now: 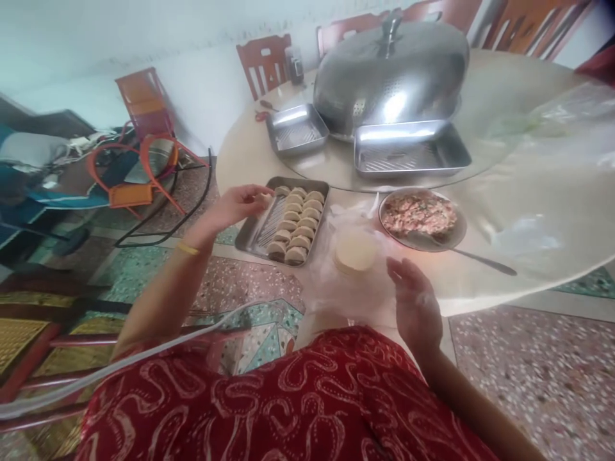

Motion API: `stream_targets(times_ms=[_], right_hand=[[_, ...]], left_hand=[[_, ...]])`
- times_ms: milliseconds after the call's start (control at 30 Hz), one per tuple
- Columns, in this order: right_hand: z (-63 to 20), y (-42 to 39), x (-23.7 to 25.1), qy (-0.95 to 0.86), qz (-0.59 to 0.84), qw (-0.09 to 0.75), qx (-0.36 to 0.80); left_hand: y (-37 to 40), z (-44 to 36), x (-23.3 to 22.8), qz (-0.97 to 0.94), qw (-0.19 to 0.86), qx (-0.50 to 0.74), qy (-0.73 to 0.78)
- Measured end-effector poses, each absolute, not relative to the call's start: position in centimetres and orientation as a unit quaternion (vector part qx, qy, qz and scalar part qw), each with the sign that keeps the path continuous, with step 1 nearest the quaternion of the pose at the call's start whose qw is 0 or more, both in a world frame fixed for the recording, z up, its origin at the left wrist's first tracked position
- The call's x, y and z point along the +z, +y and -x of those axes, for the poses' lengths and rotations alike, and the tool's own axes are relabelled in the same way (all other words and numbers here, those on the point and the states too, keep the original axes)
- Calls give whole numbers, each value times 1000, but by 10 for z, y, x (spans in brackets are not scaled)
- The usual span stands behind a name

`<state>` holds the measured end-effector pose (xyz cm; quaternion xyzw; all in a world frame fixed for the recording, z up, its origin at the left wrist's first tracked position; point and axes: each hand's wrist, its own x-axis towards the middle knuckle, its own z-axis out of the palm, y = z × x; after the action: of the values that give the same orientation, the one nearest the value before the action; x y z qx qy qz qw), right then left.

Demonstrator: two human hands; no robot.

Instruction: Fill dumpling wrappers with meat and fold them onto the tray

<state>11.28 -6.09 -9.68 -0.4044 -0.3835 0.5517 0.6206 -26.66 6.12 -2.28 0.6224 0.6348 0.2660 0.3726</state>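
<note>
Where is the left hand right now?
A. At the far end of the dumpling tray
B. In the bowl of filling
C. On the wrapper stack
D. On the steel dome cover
A: the left hand is at the far end of the dumpling tray, fingertips by the top dumplings.

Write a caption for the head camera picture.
Left hand setting a dumpling in the tray; right hand open.

Three metal trays [296,130], about eleven dumplings [296,256], one filling bowl [421,218], one domed cover [391,73], four chairs [263,61].
</note>
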Motion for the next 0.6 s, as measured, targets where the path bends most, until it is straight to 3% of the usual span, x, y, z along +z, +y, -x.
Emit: stream_targets(times_ms=[233,600], right_hand=[[-120,-50,-119,-456,424,631,463],[-125,-49,-134,-455,434,633,452]], left_hand=[[113,269,-53,-754,124,-35,644],[135,261,-87,-793,18,-161,587]])
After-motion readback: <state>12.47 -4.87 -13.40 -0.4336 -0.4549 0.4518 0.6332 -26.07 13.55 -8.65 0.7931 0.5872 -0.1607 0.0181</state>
